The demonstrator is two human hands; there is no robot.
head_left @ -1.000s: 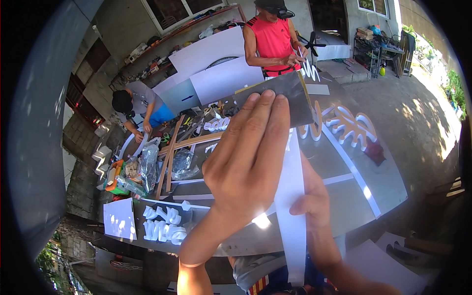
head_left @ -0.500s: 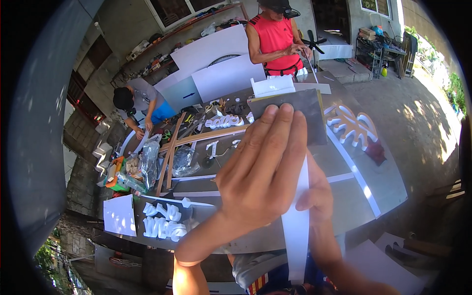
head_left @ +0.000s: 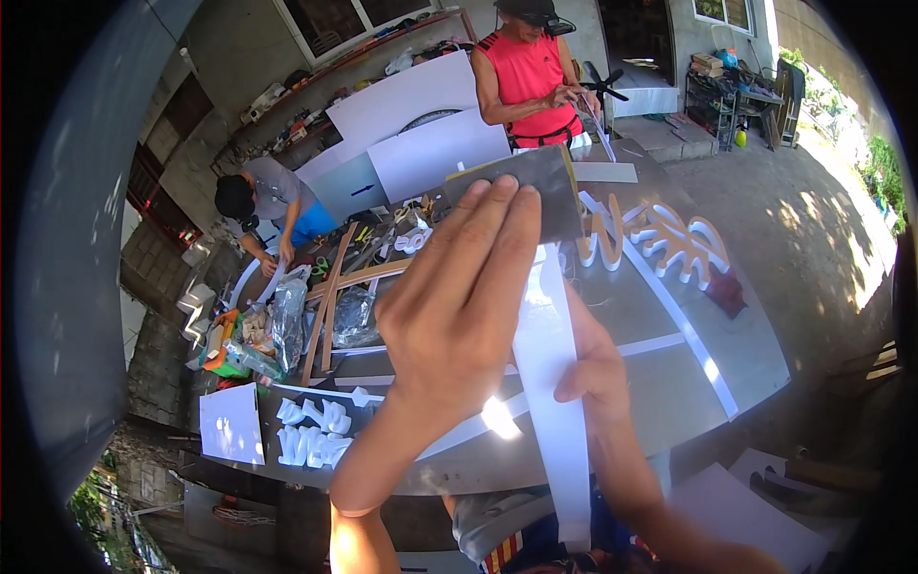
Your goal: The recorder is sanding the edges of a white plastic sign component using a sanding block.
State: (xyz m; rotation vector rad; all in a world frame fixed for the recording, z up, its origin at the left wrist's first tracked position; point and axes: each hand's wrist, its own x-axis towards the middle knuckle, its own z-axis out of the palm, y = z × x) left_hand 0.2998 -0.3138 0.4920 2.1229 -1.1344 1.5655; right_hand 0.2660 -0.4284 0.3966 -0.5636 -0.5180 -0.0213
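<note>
My left hand point(head_left: 449, 297) lies over a flat grey board point(head_left: 557, 196) with a yellowish edge, fingers stretched along its top face; the thumb is hidden. It looks like a sanding board. Below it, a long white strip point(head_left: 557, 411) runs from under the board down toward my lap. My right hand point(head_left: 598, 373) grips this strip from its right side, thumb on the near face. The strip's upper end is partly covered by the board and my left hand.
White foam-like letters point(head_left: 314, 445) sit at the table's near left. Curved white pieces with tan faces point(head_left: 677, 244) lie at right, beside a dark red cloth point(head_left: 724, 295). Wooden strips, plastic bags and tools crowd the left. Two people point(head_left: 531, 77) work across the table.
My left hand and the grey board have shifted left and slightly up. The strip's upper end has tilted left, and my right hand has moved a little left with it.
</note>
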